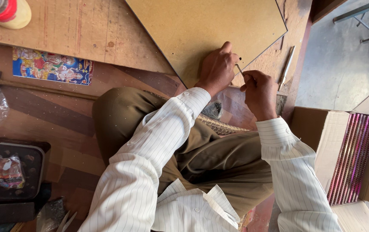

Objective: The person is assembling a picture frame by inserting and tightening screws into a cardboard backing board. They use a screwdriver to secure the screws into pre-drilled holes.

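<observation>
Under my two hands I see a wooden worktop, scratched and pale, and past it on the right a grey concrete floor. One large tan board lies on the worktop, and its lower edge is right under my left hand, which presses down on it with the fingers curled. On the right of my right hand, well apart, stands one open cardboard box with many pink and dark strips packed upright in it; I cannot count them. Far to the left of my left hand lies one colourful picture card, flat on the wood. Lower on the left there is one dark tray with a small wrapped thing inside. Just beside my right hand, on its right, one slim pale stick lies at the edge of the worktop.

The smallest thing is one thin nail. It stands tilted between the two hands, at the edge of the board. The grip of my right hand is narrow, thumb and finger pinched on the nail. The left fingertips touch its upper part.
</observation>
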### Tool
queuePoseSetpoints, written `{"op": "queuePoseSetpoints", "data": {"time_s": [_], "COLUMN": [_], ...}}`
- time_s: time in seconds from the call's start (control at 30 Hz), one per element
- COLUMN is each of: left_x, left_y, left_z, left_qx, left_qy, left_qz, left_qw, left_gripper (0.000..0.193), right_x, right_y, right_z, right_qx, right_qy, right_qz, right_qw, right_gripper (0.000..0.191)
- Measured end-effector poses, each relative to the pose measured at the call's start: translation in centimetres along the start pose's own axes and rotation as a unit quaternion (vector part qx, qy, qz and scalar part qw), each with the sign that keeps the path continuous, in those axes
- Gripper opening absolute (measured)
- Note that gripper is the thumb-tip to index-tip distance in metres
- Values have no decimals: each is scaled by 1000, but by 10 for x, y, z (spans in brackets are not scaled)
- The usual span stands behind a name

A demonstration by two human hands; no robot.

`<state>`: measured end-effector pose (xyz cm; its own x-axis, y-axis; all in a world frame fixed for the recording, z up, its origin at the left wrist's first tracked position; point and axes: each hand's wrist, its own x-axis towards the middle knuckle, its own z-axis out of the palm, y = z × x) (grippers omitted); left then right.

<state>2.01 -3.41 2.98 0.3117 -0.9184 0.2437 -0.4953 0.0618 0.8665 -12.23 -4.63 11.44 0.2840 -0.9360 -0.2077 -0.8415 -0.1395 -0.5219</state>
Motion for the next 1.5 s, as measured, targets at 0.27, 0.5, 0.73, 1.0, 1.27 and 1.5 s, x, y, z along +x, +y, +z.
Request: {"op": "queuePoseSetpoints", "data": {"time_s": [0.27,0.5,0.73,1.0,1.27,1.5], "left_x": [-2,-4,-5,-5,-5,-4], "left_y": [2,7,6,1,2,0], "left_z": [0,-5,-3,5,5,5], "left_qx": [26,31,37,22,10,-3], "left_qy": [-10,-10,-34,5,7,7], "left_qz": [12,31,20,10,26,31], "left_qw": [1000,999,999,1000,1000,999], "left_gripper": [15,18,18,20,23,31], "right_x": [7,27,12,-6,-5,-4], "right_y": [5,49,42,14,0,-1], "right_z": [-2,-11,-13,-25,-28,-29], "right_qx": [222,503,342,-68,-202,-239], "right_qy": [-46,-147,-113,47,52,51], "right_qz": [172,294,235,-131,-254,-279], "right_qw": [959,799,903,988,945,929], "right_gripper": [25,31,30,19,14,12]}}
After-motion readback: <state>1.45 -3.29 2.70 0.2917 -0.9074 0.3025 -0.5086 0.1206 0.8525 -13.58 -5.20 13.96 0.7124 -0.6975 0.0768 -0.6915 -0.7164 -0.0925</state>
